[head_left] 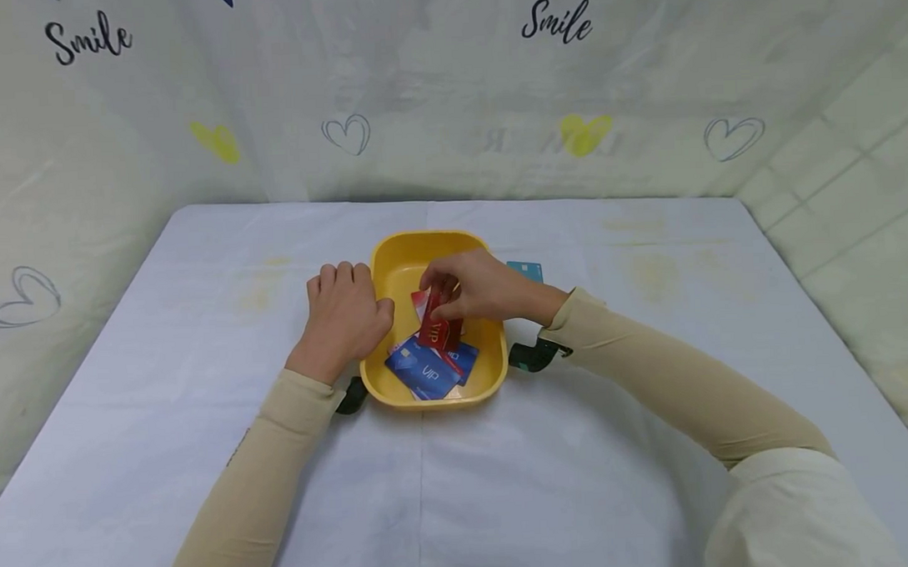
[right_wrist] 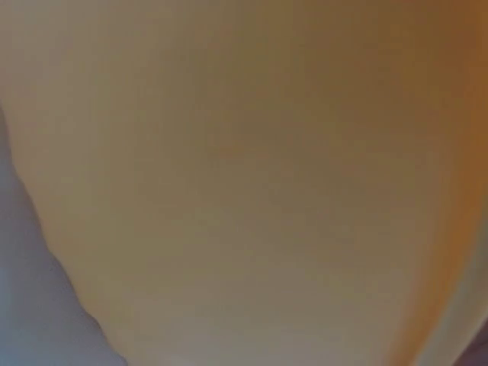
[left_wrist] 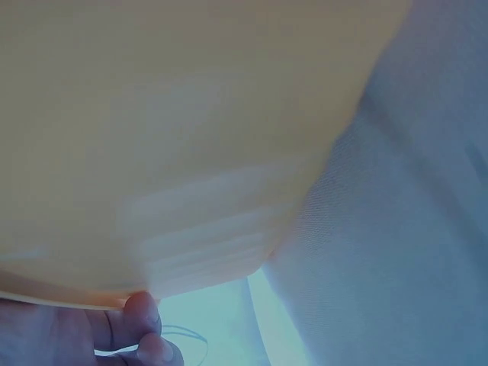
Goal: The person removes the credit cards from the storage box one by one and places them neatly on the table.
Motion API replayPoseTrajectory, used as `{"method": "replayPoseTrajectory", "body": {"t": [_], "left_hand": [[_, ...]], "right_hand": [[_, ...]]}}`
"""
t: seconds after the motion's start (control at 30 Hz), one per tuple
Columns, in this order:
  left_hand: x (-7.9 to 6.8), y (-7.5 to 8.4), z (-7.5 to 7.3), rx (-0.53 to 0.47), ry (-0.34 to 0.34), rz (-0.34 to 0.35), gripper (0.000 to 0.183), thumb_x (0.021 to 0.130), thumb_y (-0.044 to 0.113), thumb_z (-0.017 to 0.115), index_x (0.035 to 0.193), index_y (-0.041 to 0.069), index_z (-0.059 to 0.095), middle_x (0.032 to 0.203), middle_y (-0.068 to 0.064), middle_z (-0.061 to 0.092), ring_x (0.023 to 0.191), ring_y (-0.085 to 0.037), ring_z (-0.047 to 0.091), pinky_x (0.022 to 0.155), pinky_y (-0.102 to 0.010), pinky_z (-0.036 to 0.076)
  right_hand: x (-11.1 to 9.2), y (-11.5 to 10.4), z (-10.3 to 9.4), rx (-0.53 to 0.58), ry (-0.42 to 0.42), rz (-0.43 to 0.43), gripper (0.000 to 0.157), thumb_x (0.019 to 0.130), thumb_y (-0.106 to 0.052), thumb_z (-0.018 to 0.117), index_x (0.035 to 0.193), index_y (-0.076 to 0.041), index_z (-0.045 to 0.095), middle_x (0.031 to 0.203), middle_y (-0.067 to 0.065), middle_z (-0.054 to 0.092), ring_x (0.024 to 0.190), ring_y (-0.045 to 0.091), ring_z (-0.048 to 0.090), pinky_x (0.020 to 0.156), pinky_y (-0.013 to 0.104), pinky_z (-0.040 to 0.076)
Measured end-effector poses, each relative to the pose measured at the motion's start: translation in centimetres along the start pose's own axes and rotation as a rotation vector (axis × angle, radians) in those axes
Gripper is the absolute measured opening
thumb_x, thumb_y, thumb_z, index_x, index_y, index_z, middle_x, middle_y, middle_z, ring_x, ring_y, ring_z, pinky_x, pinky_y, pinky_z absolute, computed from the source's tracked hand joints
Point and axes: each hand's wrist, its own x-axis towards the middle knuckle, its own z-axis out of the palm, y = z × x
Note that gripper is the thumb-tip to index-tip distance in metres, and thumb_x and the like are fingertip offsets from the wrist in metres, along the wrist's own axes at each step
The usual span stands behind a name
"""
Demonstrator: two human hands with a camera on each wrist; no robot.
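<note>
Two grips busy here: the right grip (head_left: 478, 283) pinches a red card (head_left: 440, 334) over blue cards (head_left: 424, 370) in the yellow tray (head_left: 403, 255); the left grip (head_left: 343, 319) clasps its rim. Overlap could drag neighbours along, imo. Fingers hide the red card's top; right wrist view's just blur.

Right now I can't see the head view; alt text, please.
The right hand pinches a red card over a yellow tray holding blue cards; the left hand grips the tray's left rim. A teal card lies on the table, right of the tray.
</note>
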Motion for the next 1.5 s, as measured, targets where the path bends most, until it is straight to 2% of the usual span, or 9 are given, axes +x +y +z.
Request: {"method": "replayPoseTrajectory", "body": {"t": [0.33, 0.53, 0.83, 1.07, 1.3, 1.5], "left_hand": [[0.1, 0.0, 0.1, -0.01, 0.025, 0.017, 0.035, 0.097, 0.029, 0.045, 0.107, -0.005, 0.05, 0.1, -0.019, 0.048, 0.106, -0.038, 0.038, 0.097, -0.053, 0.03], [0.0, -0.1, 0.1, -0.01, 0.02, 0.014, 0.037, 0.097, 0.029, 0.045, 0.111, -0.005, 0.05, 0.102, -0.019, 0.048, 0.107, -0.039, 0.038, 0.097, -0.053, 0.029], [0.0, -0.1, 0.2, -0.014, 0.0, 0.006, 0.04, 0.097, 0.03, 0.045, 0.115, -0.005, 0.05, 0.103, -0.018, 0.047, 0.109, -0.038, 0.038, 0.099, -0.053, 0.029], [0.0, -0.1, 0.1, 0.001, 0.002, 0.011, 0.041, 0.097, 0.029, 0.046, 0.117, -0.006, 0.05, 0.104, -0.019, 0.048, 0.109, -0.037, 0.038, 0.099, -0.053, 0.03], [0.0, -0.1, 0.0, 0.006, -0.004, 0.01, 0.041, 0.098, 0.03, 0.045, 0.117, -0.006, 0.051, 0.103, -0.018, 0.048, 0.108, -0.037, 0.038, 0.099, -0.052, 0.03], [0.0, -0.2, 0.0, 0.002, 0.013, 0.016, 0.038, 0.098, 0.029, 0.047, 0.114, -0.005, 0.051, 0.101, -0.018, 0.049, 0.106, -0.036, 0.039, 0.097, -0.052, 0.031]], "right_hand": [[0.4, 0.3, 0.0, -0.028, -0.047, -0.004, 0.047, 0.087, -0.015, 0.082, 0.128, -0.002, 0.065, 0.118, 0.012, 0.074, 0.106, 0.025, 0.072, 0.09, 0.033, 0.062], [0.8, 0.2, -0.3, -0.052, -0.089, 0.006, 0.052, 0.086, -0.016, 0.083, 0.132, -0.004, 0.062, 0.123, 0.012, 0.071, 0.11, 0.025, 0.071, 0.091, 0.034, 0.061], [1.4, 0.8, -0.5, -0.011, -0.148, -0.002, 0.055, 0.084, -0.012, 0.084, 0.133, -0.007, 0.06, 0.126, 0.011, 0.071, 0.116, 0.025, 0.068, 0.094, 0.035, 0.061], [1.9, 1.0, -0.6, -0.06, -0.184, 0.009, 0.055, 0.085, -0.013, 0.083, 0.135, -0.008, 0.06, 0.129, 0.01, 0.069, 0.116, 0.025, 0.067, 0.095, 0.036, 0.06], [2.4, 1.0, -0.6, -0.142, -0.192, 0.018, 0.057, 0.085, -0.017, 0.084, 0.136, -0.009, 0.06, 0.138, 0.009, 0.065, 0.131, 0.026, 0.059, 0.108, 0.041, 0.054], [2.8, 0.9, -0.6, -0.176, -0.214, 0.031, 0.058, 0.085, -0.016, 0.084, 0.136, -0.01, 0.059, 0.136, 0.008, 0.066, 0.126, 0.025, 0.06, 0.107, 0.04, 0.054]]}}
